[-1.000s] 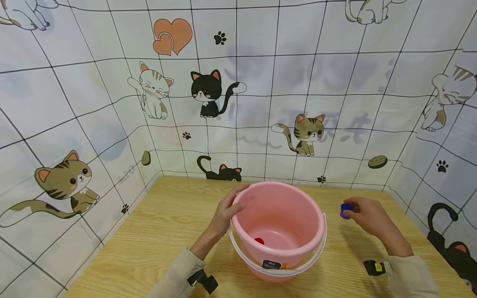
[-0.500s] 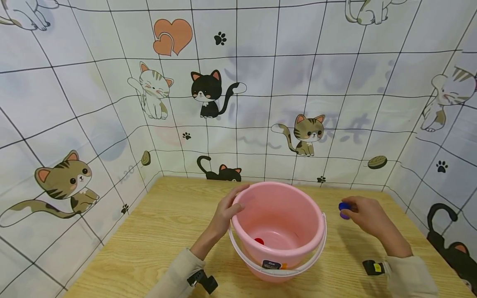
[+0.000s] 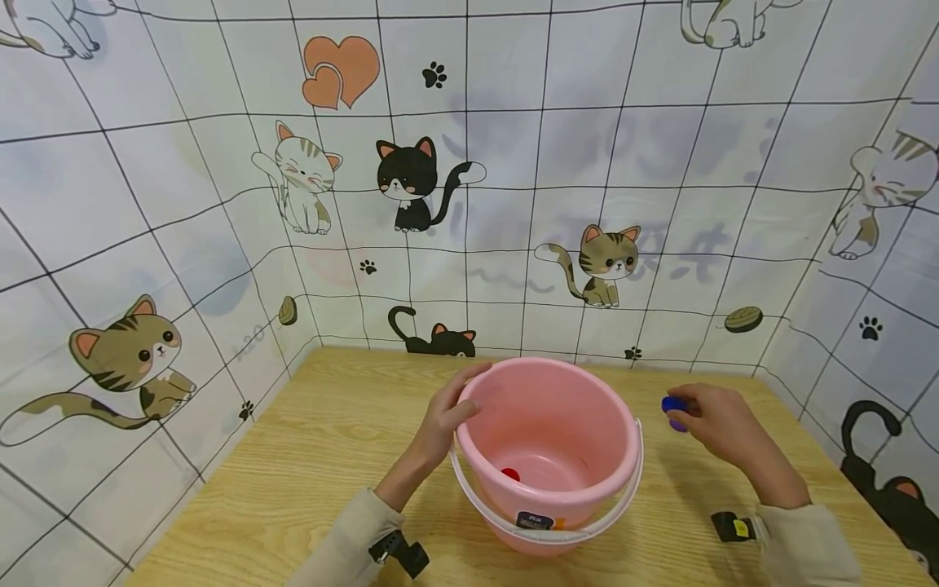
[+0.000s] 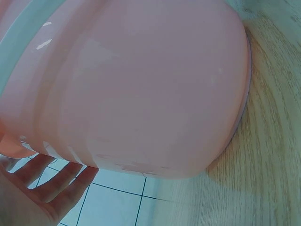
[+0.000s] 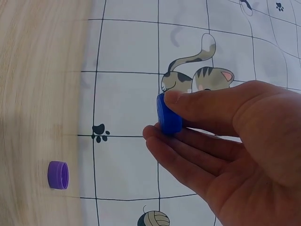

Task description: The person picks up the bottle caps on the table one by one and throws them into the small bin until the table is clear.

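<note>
A pink bucket [image 3: 543, 408] stands on the table, its white handle [image 3: 557, 536] folded down at the front. At its left rim my left hand [image 3: 446, 417] grips it, thumb over the inside and fingers along the outer wall. A small red round thing [image 3: 510, 474] lies in the bottom, partly hidden by the front wall. To the right of the bucket, my right hand [image 3: 722, 420] pinches a blue bottle cap [image 5: 169, 115] between thumb and fingers, raised off the table. On the tabletop below lies a purple bottle cap [image 5: 57, 175], apart from the hand.
The wooden table [image 3: 345, 408] extends left of and behind the bucket. A white cloth wall [image 3: 499, 212] with printed cats and grid lines encloses the back and both sides. Each wrist wears a small black camera [image 3: 399, 554].
My right hand has lifted the blue bottle cap slightly and moved it a little left, away from the purple one. The left hand and the bucket have stayed put.
</note>
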Tool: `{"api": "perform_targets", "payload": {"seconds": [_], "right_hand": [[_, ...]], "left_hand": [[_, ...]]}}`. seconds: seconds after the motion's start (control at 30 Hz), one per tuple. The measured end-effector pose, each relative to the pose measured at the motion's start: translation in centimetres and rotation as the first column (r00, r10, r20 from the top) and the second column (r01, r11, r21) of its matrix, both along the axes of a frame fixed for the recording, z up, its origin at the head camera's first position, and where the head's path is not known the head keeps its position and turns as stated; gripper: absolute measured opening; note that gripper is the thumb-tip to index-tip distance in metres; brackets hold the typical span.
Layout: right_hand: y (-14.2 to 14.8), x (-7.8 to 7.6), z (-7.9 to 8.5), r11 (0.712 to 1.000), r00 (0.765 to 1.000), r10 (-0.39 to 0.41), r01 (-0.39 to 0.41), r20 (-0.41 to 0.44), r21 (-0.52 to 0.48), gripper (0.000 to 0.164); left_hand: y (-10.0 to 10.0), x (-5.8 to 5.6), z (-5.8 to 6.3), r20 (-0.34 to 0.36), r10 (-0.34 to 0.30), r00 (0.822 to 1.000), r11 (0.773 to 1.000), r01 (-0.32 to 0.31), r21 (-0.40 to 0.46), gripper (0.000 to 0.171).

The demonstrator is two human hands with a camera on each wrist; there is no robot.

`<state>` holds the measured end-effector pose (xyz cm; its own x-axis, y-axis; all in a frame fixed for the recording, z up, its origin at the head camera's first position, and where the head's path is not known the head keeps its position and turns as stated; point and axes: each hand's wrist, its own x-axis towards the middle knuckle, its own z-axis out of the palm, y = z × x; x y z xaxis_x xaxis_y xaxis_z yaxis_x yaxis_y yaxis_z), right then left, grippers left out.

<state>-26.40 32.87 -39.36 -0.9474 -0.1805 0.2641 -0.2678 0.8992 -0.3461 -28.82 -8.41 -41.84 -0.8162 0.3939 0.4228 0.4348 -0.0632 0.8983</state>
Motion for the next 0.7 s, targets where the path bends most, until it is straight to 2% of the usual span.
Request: {"api": "perform_targets", "payload": {"seconds": [0.7], "right_hand": [[-1.4, 0.7, 0.9, 1.0, 1.0, 0.017, -0.017, -0.011, -0.018, 0.042]], "left_hand": [[0.1, 0.0, 0.0, 0.003, 0.007, 1.0, 1.0, -0.007, 0.005, 0.064]]}}
